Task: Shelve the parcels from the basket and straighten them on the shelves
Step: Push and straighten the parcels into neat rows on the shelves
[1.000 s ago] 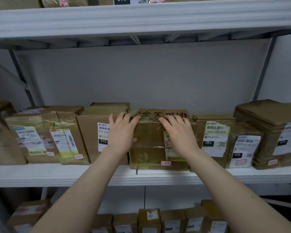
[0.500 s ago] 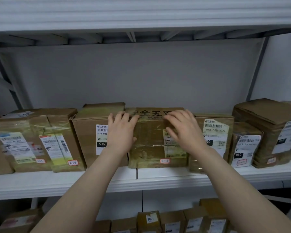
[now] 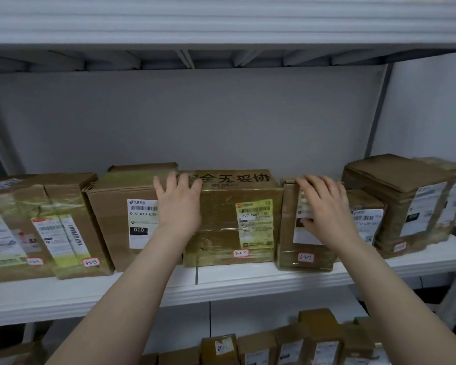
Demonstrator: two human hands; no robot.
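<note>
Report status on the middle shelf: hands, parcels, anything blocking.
Left hand flat across the 010 box and parcel 3-2-5. Right hand flat on parcel 3-2-6. Row standing on the shelf, nothing in front.

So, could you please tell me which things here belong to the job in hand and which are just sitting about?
In the job: left hand, flat across the 010 box and the printed box; right hand on the box tagged 3-2-6; the middle shelf under them.
Just sitting: the taped stack on the right; lower-shelf parcels; the upper shelf.
</note>
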